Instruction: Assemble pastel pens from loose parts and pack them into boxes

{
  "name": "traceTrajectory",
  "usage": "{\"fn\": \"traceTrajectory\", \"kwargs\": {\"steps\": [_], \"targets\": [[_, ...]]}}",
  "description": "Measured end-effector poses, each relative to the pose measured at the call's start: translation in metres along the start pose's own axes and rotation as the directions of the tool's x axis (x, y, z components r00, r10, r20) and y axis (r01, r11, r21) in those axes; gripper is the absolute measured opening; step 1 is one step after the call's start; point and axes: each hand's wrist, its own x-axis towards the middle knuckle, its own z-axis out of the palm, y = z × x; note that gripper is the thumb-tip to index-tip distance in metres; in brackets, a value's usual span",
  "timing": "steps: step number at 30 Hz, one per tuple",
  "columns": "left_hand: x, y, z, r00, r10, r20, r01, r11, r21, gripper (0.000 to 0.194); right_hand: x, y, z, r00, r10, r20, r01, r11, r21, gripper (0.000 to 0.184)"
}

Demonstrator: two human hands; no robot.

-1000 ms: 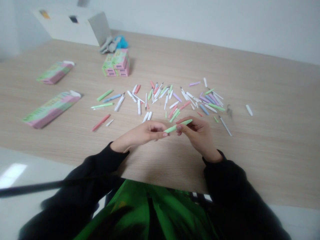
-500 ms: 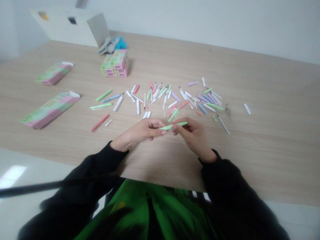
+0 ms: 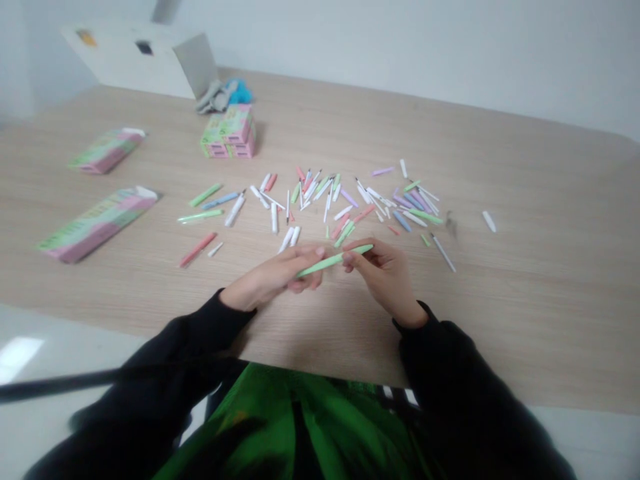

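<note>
A light green pen (image 3: pixel 329 262) is held above the table's near side, slanting up to the right. My right hand (image 3: pixel 383 273) pinches its right end between thumb and fingers. My left hand (image 3: pixel 283 273) is closed about its left part, with the thumb along the top and fingers curled beneath. Just beyond my hands lie loose pen parts: green barrels (image 3: pixel 345 233), white caps (image 3: pixel 290 238), and thin refills (image 3: pixel 443 252). A red pen (image 3: pixel 198 249) and a small white piece (image 3: pixel 215 249) rest left of my left hand.
Two long pink-and-green boxes (image 3: pixel 100 227) lie at the left. Stacked small boxes (image 3: pixel 229 133) stand farther back, before grey and blue cloth (image 3: pixel 225 95) and a white carton (image 3: pixel 140 60). Purple, blue and white pen parts (image 3: pixel 415 200) spread to the right. One white cap (image 3: pixel 489 221) lies apart.
The left hand has shifted back along the green pen, and more of the pen shows between my hands. Its left end now sits lower. The right hand keeps its pinch.
</note>
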Motion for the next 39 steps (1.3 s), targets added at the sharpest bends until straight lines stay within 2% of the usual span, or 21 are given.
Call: {"fn": "traceTrajectory", "kwargs": {"steps": [2,4,5,9,11,14,16,17,19,21,23,26,28,30,31,33,35,36,37,39], "targets": [[0.0007,-0.0005,0.0012,0.998,0.033,-0.06,-0.031,0.999,0.041,0.045,0.0,0.0013,-0.0002,1.0,-0.013,0.007,0.013,1.0,-0.007,0.016],[0.0015,-0.001,0.0014,0.988,0.076,-0.135,-0.069,0.996,0.055,0.036,0.0,0.002,-0.0005,1.0,-0.028,0.0,0.028,0.999,-0.017,0.014],[0.0015,-0.0013,0.0011,0.987,0.082,-0.14,-0.078,0.996,0.035,0.035,0.0,0.0019,-0.0006,0.999,-0.032,-0.002,0.032,0.999,-0.021,0.013],[0.0002,-0.0026,-0.0015,1.0,-0.012,0.018,0.013,0.994,-0.106,0.049,-0.0008,-0.0007,-0.0009,1.0,-0.026,0.015,0.027,1.0,-0.011,0.011],[0.0006,-0.0035,-0.0025,0.999,-0.03,0.033,0.032,0.997,-0.073,0.055,-0.0016,-0.0021,-0.0008,0.999,-0.027,0.026,0.026,1.0,0.003,0.011],[0.0034,-0.0037,-0.0025,0.993,0.066,-0.1,-0.061,0.997,0.053,0.043,-0.0026,-0.0015,-0.0009,0.999,-0.039,0.015,0.039,0.999,-0.002,0.01],[0.0047,-0.0031,-0.0021,0.982,0.106,-0.153,-0.102,0.994,0.039,0.035,-0.0029,0.0004,-0.0011,0.999,-0.048,0.0,0.048,0.999,-0.01,0.01],[0.0046,-0.0028,-0.002,0.985,0.093,-0.146,-0.095,0.995,-0.005,0.038,-0.0031,0.0012,-0.0013,0.999,-0.047,-0.003,0.047,0.999,-0.013,0.01],[0.003,-0.0026,-0.0023,0.999,0.02,-0.042,-0.023,0.997,-0.069,0.045,-0.0033,0.0017,-0.0013,0.999,-0.036,0.008,0.036,0.999,-0.009,0.01],[0.0006,-0.0028,-0.003,0.995,-0.04,0.094,0.045,0.998,-0.05,0.05,-0.0036,0.0001,-0.0007,0.999,-0.021,0.03,0.021,1.0,0.01,0.01],[-0.0012,-0.0027,-0.0028,0.991,-0.028,0.134,0.029,1.0,-0.007,0.048,-0.0039,-0.0028,0.0004,0.999,-0.022,0.048,0.02,0.999,0.04,0.008],[-0.0007,-0.002,0.0006,0.997,0.069,0.018,-0.07,0.995,0.07,0.042,-0.004,-0.0056,0.0023,0.999,-0.037,0.024,0.036,0.998,0.051,0.01],[0.0009,-0.0018,0.0037,0.984,0.153,-0.091,-0.138,0.978,0.155,0.042,-0.0041,-0.005,0.0029,0.999,-0.032,-0.015,0.032,0.999,0.034,0.013],[0.0023,-0.0023,0.0051,0.973,0.185,-0.137,-0.158,0.97,0.183,0.039,-0.0045,-0.0032,0.0029,0.999,-0.022,-0.037,0.023,1.0,0.02,0.015],[0.0026,-0.0027,0.0047,0.978,0.167,-0.124,-0.146,0.976,0.159,0.038,-0.0048,-0.0024,0.0026,0.999,-0.021,-0.034,0.022,1.0,0.014,0.015],[0.0021,-0.0033,0.0019,0.999,0.053,0.006,-0.054,0.997,0.055,0.045,-0.0058,-0.0021,0.002,1.0,-0.026,-0.003,0.026,1.0,0.004,0.013],[0.0007,-0.0034,-0.0016,0.987,-0.044,0.156,0.048,0.999,-0.021,0.053,-0.007,-0.0035,0.0015,0.999,-0.034,0.04,0.034,0.999,-0.004,0.01],[0.0,-0.0032,-0.0027,0.981,-0.058,0.185,0.066,0.997,-0.034,0.053,-0.0075,-0.0046,0.0013,0.998,-0.04,0.049,0.041,0.999,-0.008,0.01],[-0.0005,-0.003,-0.003,0.982,-0.051,0.18,0.057,0.998,-0.03,0.05,-0.008,-0.0058,0.0013,0.998,-0.046,0.048,0.047,0.999,-0.013,0.011],[-0.0006,-0.0025,-0.0009,0.996,0.027,0.083,-0.03,0.999,0.027,0.039,-0.0083,-0.0075,0.0016,0.998,-0.052,0.024,0.053,0.998,-0.03,0.012]]}}
